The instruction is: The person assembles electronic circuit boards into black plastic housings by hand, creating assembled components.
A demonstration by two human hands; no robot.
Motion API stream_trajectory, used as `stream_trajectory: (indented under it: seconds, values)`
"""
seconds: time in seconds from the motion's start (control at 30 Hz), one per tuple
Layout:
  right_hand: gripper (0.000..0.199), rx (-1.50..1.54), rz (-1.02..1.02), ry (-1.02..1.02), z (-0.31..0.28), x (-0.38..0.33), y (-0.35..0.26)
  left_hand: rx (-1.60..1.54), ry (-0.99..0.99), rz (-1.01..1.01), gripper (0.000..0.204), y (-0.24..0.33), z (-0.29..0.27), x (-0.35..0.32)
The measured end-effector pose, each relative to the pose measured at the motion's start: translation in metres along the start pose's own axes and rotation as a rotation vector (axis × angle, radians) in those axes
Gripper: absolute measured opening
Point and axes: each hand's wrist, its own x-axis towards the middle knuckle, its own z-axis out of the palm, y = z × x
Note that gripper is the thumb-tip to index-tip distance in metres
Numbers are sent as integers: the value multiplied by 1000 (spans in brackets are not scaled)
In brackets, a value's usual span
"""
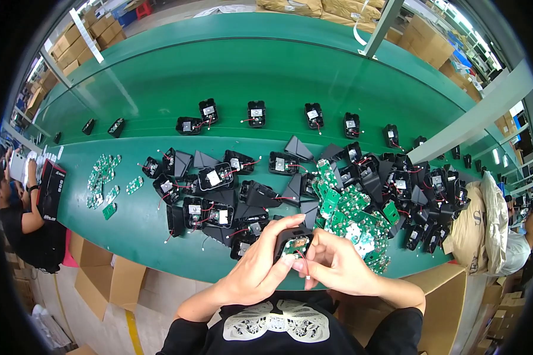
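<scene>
Close to my body, at the table's front edge, my left hand (256,266) wraps round a small black plastic housing (283,238) and tilts its open side toward me. A green circuit board (296,246) sits in that opening. My right hand (340,263) grips the housing's right side, its thumb and fingers beside the board. Thin red wires (304,258) run from the housing past the right thumb, with a small white plug (307,277) hanging at their end. The fingers partly hide the board and the housing's lower edge.
A heap of green circuit boards (352,219) lies right of my hands, with more boards (103,177) at the left. Black housings with wires (207,212) crowd the table (130,228). Others (256,113) stand on the green belt (219,77). Cardboard boxes (109,278) flank me. People sit at both sides.
</scene>
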Motion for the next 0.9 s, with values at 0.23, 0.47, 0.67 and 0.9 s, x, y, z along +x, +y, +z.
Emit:
stream_trajectory:
  seconds: [0.23, 0.47, 0.67, 0.9]
  values:
    - [22, 108, 140, -24, 0, 3, -6, -68, 43, -12, 49, 0, 2, 3]
    - [22, 4, 150, -19, -1, 4, 1, -282, 29, -147, 47, 1, -1, 4]
    - [22, 176, 197, -58, 2, 7, -3, 63, 171, 134, 49, -12, 3, 1]
    - [22, -558, -381, 291, 4, 6, 6, -357, 62, -172, 50, -5, -2, 2]
